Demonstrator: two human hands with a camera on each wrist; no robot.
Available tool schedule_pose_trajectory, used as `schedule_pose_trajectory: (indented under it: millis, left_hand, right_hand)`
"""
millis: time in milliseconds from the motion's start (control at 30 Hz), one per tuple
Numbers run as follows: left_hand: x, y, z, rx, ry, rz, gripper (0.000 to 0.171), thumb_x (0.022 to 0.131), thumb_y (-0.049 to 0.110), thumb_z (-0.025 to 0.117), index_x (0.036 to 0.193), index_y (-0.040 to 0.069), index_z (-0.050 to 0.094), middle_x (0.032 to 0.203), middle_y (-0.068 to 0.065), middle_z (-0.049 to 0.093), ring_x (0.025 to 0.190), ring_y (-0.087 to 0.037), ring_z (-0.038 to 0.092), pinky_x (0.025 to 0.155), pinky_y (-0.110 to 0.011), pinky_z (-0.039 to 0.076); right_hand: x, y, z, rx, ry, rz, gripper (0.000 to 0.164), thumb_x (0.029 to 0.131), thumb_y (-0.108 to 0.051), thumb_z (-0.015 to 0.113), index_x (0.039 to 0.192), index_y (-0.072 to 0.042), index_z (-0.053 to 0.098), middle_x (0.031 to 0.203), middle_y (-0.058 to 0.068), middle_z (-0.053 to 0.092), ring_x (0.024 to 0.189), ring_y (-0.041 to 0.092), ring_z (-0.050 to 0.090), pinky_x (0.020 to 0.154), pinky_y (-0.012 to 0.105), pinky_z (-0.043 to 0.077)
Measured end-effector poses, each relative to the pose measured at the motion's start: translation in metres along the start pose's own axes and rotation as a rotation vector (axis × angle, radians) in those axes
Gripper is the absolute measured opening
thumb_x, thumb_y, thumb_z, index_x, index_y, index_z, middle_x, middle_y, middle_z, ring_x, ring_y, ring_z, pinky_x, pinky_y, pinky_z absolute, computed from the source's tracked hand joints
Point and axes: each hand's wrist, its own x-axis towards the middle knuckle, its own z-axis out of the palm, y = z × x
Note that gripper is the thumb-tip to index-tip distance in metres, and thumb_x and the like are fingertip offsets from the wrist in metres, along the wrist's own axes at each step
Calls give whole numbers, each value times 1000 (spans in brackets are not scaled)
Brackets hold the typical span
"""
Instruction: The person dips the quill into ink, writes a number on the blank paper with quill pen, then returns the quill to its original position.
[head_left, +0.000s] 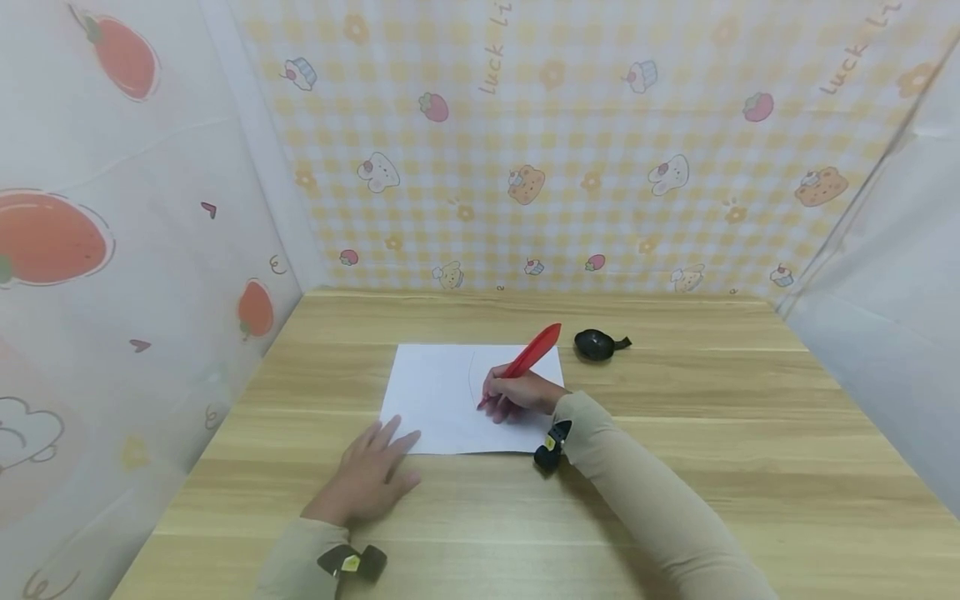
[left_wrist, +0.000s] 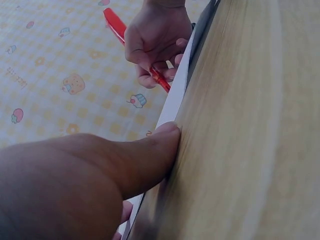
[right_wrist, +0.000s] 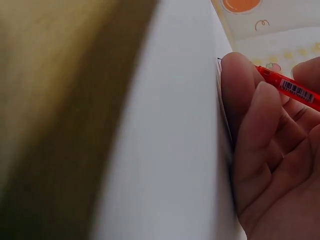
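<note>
My right hand [head_left: 527,392] pinches a red pen [head_left: 534,350] with a broad, feather-shaped top, its tip down at a white sheet of paper [head_left: 431,392]. A thin curved line [head_left: 470,379] runs down the sheet just left of the pen tip. In the right wrist view a barcode label shows on the red barrel, and the lower fingers lie against the paper. My left hand [head_left: 371,475] rests with spread fingers at the sheet's near left corner, fingertips over the paper and thumb on the wood. The left wrist view shows that thumb [left_wrist: 150,155] close up.
A small black pan-shaped object [head_left: 595,345] with a short handle lies right of the paper's far corner. The wooden table [head_left: 750,400] meets a yellow checked cloth [head_left: 570,150] behind and pale sheets on both sides. A black camera strap sits on each wrist.
</note>
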Motion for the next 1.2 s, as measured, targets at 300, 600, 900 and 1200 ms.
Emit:
schedule_pose_trajectory:
  millis: [300, 600, 900, 1200]
  left_hand:
    - [1, -2, 2, -14, -2, -7, 57, 96, 41, 57, 144, 12, 46, 156, -23, 22, 141, -51, 12, 109, -68, 6]
    - [1, -5, 3, 8, 23, 43, 50, 96, 38, 58, 141, 19, 52, 155, -25, 23, 140, -53, 13, 107, -71, 10]
    - [2, -6, 5, 26, 13, 38, 49, 97, 39, 56, 142, 20, 51, 156, -24, 22, 140, -52, 13, 108, -70, 9]
    - [1, -4, 5, 11, 2, 23, 50, 97, 39, 55, 143, 20, 50, 156, -24, 21, 140, -52, 11, 108, -70, 6]
  right_hand:
    - [-3, 1, 1, -13, 4, 17, 16, 92, -10, 48, 90, -2, 61, 81, 12, 71, 61, 17, 66, 50, 25, 52]
    - [-1, 3, 0, -12, 5, 10, 17, 91, -10, 46, 91, 0, 61, 84, 14, 72, 60, 18, 67, 49, 25, 51]
    - [-3, 3, 0, -29, -9, 17, 18, 91, -10, 46, 90, -1, 61, 85, 13, 72, 60, 18, 66, 49, 25, 51]
    - [-7, 6, 0, -24, -34, 7, 17, 90, -8, 47, 91, 0, 62, 82, 14, 71, 59, 19, 67, 48, 25, 50]
